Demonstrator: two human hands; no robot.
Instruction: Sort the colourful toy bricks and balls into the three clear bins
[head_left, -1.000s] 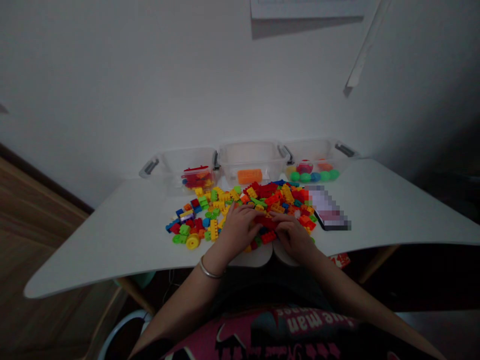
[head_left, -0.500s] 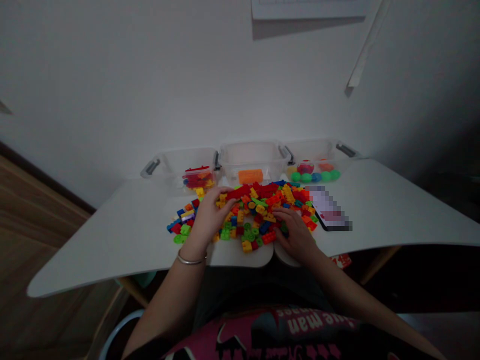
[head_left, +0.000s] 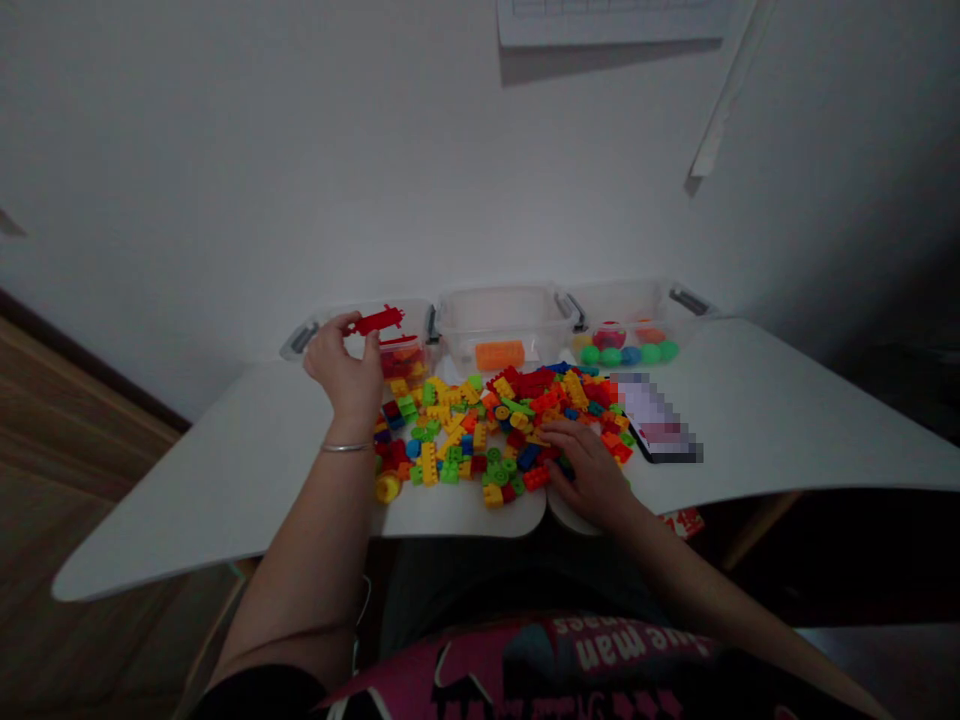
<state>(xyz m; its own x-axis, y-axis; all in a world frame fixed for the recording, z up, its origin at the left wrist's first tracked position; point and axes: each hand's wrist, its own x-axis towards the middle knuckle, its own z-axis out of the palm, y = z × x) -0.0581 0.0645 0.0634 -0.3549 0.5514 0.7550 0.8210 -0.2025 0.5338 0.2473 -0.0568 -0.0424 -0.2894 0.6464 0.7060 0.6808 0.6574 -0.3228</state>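
- The white table [head_left: 787,420] carries a spread heap of bright plastic building blocks [head_left: 495,420].
- Three clear plastic bins stand along the wall; the left clear bin [head_left: 330,335] holds red pieces.
- The left hand [head_left: 346,370] pinches a long flat red plastic piece [head_left: 377,321] over that bin.
- The right hand [head_left: 589,470] rests, fingers curled, on the heap's near edge; what it grips, I cannot tell.

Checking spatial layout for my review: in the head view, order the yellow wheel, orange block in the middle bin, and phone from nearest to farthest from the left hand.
From the left hand:
1. Yellow wheel, just below it, at the table's near edge.
2. Orange block, to its right, in the middle bin.
3. Phone, far right.
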